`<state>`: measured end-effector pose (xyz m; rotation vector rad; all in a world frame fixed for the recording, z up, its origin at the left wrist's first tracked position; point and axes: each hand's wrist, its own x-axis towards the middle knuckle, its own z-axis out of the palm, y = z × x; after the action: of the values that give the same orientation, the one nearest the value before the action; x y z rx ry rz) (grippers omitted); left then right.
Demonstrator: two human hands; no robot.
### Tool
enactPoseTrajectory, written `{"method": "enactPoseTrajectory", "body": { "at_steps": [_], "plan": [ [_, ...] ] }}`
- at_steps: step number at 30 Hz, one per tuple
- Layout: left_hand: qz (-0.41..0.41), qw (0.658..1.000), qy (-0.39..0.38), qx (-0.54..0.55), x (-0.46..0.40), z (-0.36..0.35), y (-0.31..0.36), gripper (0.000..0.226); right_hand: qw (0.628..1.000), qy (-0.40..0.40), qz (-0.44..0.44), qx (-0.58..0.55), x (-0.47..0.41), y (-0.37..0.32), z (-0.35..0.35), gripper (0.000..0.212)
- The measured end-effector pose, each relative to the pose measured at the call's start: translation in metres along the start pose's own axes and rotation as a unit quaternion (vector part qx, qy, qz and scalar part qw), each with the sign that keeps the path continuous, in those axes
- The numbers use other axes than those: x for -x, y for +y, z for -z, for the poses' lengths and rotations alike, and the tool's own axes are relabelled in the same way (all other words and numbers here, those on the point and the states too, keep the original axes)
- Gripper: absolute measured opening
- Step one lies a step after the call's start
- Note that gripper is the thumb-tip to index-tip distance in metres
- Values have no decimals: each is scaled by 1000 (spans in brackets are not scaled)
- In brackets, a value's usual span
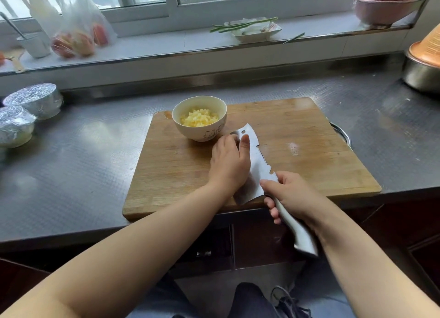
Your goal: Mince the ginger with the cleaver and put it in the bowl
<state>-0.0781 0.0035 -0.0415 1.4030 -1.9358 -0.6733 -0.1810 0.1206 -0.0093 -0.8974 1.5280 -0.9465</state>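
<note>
Yellow minced ginger (198, 119) already in cream ceramic bowl (199, 134) on wooden chopping board (297, 156). Right hand (294, 194) wraps steel cleaver (258, 160) handle; left hand (229, 165), fingers straight, wipes blade. Likely final scrape; next, tip remnants into bowl.

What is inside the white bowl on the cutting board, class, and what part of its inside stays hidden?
The bowl holds a heap of small pale-yellow minced ginger pieces. The bottom of the bowl beneath the heap is covered, and the near inner wall is hidden by the rim.

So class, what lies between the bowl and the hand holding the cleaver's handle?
In the head view, the left hand resting on the cleaver blade.
</note>
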Motion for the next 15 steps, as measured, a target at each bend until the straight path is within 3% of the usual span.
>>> {"method": "enactPoseTrajectory", "body": {
  "at_steps": [10, 15],
  "plan": [
    [-18, 999, 15, 26, 2, 4, 4, 43, 996, 34, 26, -76, 9, 7, -25, 17],
    [-137, 990, 30, -16, -4, 9, 31, 29, 988, 77, 58, -118, 18, -2, -19, 19]
  ]
}}
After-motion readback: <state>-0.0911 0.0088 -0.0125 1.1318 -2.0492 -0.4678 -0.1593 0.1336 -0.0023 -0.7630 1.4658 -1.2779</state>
